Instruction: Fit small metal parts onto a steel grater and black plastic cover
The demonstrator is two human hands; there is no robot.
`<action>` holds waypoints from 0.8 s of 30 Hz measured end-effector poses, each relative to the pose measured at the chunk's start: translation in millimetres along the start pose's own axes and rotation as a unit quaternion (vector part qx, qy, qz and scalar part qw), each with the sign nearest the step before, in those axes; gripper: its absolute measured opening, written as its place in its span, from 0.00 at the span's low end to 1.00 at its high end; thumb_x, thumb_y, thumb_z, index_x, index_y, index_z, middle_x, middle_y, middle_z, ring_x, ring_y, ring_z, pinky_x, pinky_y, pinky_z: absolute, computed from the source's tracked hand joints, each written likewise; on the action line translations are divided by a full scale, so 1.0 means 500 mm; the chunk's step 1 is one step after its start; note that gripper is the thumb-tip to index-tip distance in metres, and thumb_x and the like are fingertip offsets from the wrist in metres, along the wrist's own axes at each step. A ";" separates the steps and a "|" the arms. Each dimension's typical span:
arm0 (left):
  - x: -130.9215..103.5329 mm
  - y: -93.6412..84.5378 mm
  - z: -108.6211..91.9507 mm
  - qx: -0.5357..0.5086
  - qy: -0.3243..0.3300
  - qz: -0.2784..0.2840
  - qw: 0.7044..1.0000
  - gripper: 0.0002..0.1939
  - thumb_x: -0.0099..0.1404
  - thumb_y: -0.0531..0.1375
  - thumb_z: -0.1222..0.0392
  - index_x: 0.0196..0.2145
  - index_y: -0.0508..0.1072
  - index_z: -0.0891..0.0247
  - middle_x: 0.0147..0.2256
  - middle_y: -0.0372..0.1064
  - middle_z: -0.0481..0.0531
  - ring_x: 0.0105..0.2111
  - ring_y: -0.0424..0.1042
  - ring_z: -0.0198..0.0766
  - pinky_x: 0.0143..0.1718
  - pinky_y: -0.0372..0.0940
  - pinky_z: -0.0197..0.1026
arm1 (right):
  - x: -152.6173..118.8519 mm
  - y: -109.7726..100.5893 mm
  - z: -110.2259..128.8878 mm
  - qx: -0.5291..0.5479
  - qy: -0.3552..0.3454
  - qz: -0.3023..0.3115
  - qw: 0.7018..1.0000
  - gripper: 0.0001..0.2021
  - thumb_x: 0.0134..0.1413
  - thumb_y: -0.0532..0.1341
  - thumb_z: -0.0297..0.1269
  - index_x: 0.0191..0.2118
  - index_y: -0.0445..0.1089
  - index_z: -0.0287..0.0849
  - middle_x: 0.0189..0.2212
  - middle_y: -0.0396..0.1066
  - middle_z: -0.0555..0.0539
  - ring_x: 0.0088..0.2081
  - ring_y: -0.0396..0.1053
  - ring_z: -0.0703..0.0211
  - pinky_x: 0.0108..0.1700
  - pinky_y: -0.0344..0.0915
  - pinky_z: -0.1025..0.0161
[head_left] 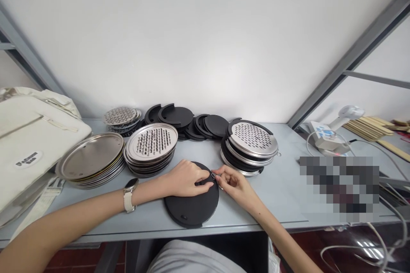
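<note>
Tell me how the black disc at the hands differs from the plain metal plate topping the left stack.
The black disc is dark and matte, while the metal plate is silvery and shinier. The left hand lies on the black disc and the right hand is at its edge; neither touches the metal plate. The black disc lies by the table's near edge, whereas the metal plate tops a stack farther left. Both are round.

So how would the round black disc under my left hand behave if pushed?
The disc would likely slide, not roll, lying flat. Its even, flat surface suggests stiffness. Pushed toward you, it might tip off the nearby edge of the grey table.
</note>
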State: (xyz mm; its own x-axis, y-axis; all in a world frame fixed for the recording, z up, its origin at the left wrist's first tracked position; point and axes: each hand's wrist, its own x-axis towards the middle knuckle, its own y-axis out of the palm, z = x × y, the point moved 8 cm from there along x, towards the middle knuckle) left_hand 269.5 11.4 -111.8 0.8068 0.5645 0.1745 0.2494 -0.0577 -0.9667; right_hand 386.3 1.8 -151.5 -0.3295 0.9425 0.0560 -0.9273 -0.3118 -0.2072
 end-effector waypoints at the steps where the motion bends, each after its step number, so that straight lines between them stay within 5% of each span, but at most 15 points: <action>1: 0.000 0.000 0.000 -0.001 -0.002 0.001 1.000 0.17 0.66 0.55 0.51 0.23 0.63 0.62 0.20 0.67 0.45 0.22 0.67 0.34 0.24 0.45 0.38 | 0.001 0.000 0.000 0.001 0.001 0.004 1.000 0.14 0.61 0.58 0.46 0.40 0.67 0.39 0.20 0.52 0.57 0.24 0.49 0.67 0.28 0.48 0.67; 24: 0.003 0.000 0.002 -0.003 -0.007 -0.002 1.000 0.18 0.65 0.55 0.50 0.22 0.65 0.62 0.19 0.67 0.45 0.20 0.66 0.34 0.22 0.43 0.39 | 0.004 -0.001 -0.003 -0.039 0.005 0.019 0.999 0.17 0.61 0.56 0.50 0.41 0.69 0.40 0.20 0.54 0.56 0.24 0.53 0.65 0.27 0.50 0.66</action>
State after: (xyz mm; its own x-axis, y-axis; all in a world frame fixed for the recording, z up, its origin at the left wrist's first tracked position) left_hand 270.1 13.0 -111.5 0.7978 0.5767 0.1760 0.2563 -0.0601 -0.9647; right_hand 386.5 4.1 -152.9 -0.3615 0.9317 0.0361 -0.8972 -0.3371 -0.2852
